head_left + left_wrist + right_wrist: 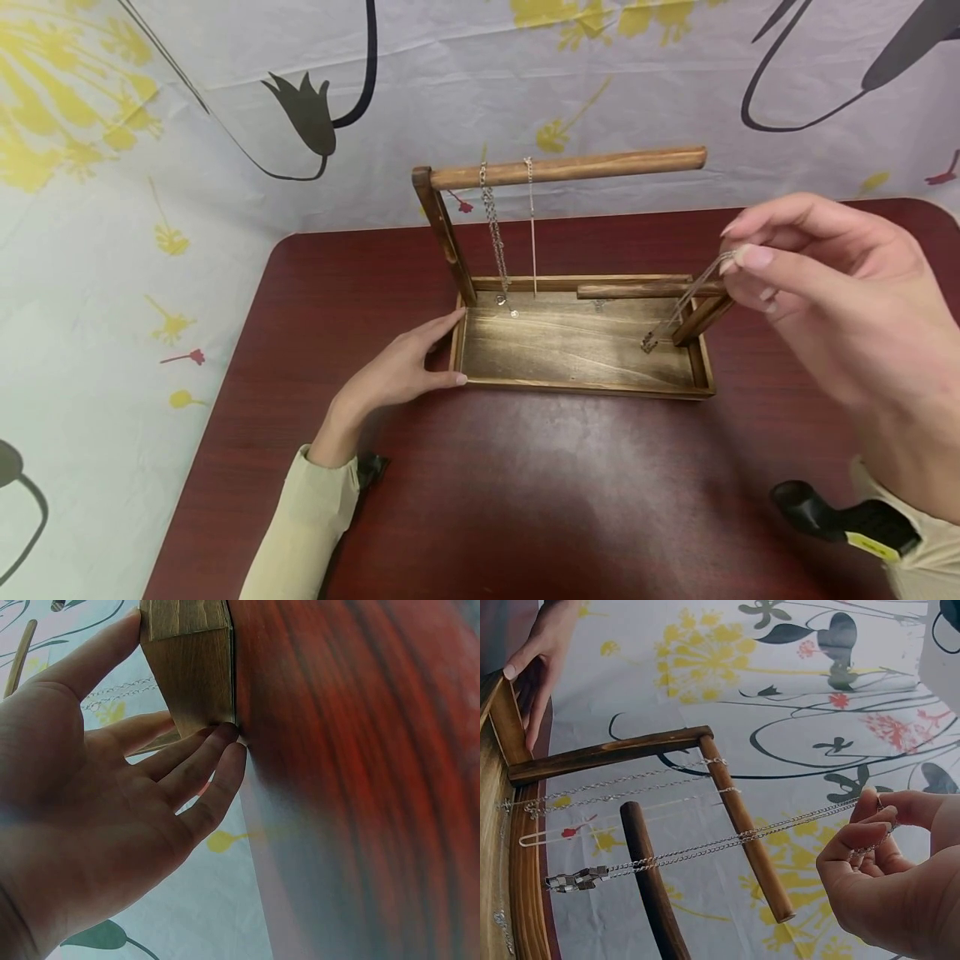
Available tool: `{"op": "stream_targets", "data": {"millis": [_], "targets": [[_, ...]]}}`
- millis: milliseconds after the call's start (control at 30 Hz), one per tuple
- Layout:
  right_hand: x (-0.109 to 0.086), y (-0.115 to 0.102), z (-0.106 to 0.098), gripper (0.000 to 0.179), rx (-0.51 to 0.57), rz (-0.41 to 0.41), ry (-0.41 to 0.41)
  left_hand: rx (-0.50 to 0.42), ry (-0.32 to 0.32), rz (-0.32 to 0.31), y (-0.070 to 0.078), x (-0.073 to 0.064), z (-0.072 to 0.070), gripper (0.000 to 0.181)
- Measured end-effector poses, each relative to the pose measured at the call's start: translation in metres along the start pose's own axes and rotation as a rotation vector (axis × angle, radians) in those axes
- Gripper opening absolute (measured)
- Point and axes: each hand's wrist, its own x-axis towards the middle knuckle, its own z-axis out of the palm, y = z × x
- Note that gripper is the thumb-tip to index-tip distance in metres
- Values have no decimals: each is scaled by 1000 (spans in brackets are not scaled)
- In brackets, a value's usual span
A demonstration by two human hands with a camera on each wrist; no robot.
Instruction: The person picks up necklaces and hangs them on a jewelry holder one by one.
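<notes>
My right hand [847, 292] pinches the top of a thin silver necklace [697, 851] between thumb and fingers. The chain hangs as a doubled strand, with a cluster of small square pieces [577, 879] at its lower end, above the tray's right side. A wooden jewelry stand [585, 385] has a shallow tray and two bars on posts. Beside its left end, my left hand [401, 362] rests thumb and fingertips against the tray with fingers fairly straight. From the taller bar [600, 167] hang a silver chain necklace [492, 225] and a thinner one [533, 233].
A lower bar [637, 291] runs leftward from a short post at the tray's right. Something small and silvery [598, 306] shows by the tray's back wall. The dark red table [555, 475] meets a flower-printed cloth [450, 92] behind and at left.
</notes>
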Motion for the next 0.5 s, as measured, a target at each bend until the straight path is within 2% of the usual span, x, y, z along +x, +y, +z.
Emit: {"op": "stream_targets", "data": {"millis": [267, 500], "targets": [[3, -2, -13, 29, 80, -50, -34, 4, 3, 2, -1, 0, 0, 91], [6, -5, -16, 25, 150, -102, -4, 6, 2, 0, -1, 0, 0, 91]]}}
